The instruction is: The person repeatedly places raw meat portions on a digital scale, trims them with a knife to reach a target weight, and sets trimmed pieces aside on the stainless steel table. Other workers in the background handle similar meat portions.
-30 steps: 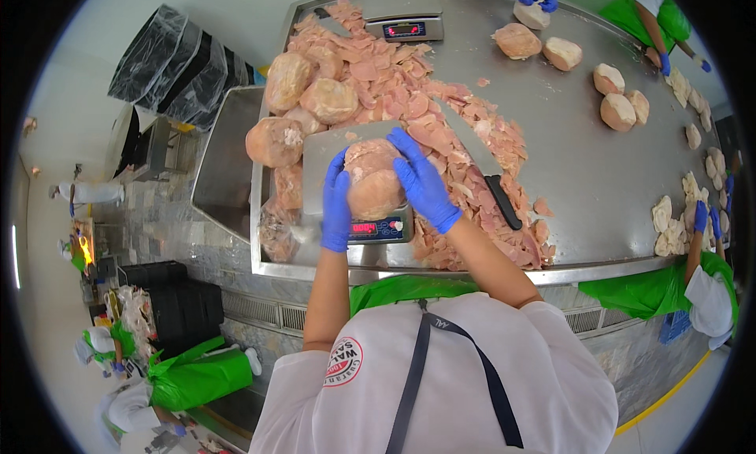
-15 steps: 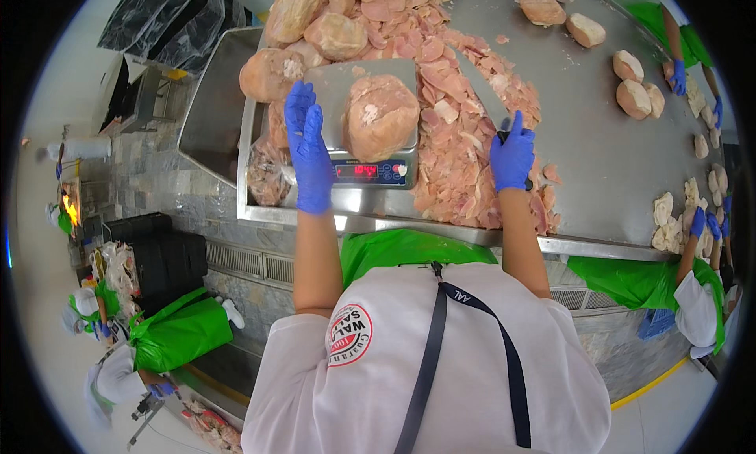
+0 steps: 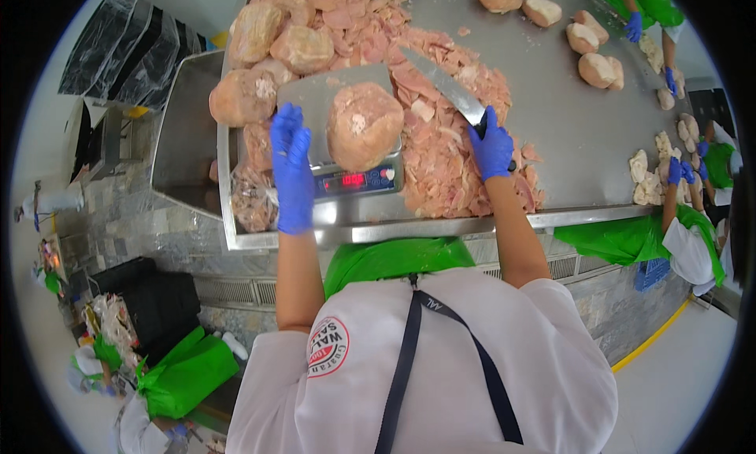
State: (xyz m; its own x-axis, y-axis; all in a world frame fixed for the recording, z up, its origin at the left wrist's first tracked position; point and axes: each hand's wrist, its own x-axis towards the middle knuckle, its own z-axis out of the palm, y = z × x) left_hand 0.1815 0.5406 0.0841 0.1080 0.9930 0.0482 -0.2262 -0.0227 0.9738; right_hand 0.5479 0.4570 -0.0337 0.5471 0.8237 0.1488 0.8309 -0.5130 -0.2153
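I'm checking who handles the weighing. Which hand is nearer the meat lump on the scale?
Left. The left hand rests just beside the lump; the right hand grips the knife farther off.

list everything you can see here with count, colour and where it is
meat lump: one, pinkish tan, on the scale's platform
scale: one, steel with a red display, at the near table edge
knife: one, steel blade, over the sliced meat
sliced meat: one pile, pale pink, mid table
bagged meat lumps: several, tan, left of the scale
steel table: one, grey
co-workers' gloved hands: a few, blue, at the right edge
left hand: blue glove, resting on the scale's left side
right hand: blue glove, gripping the knife handle
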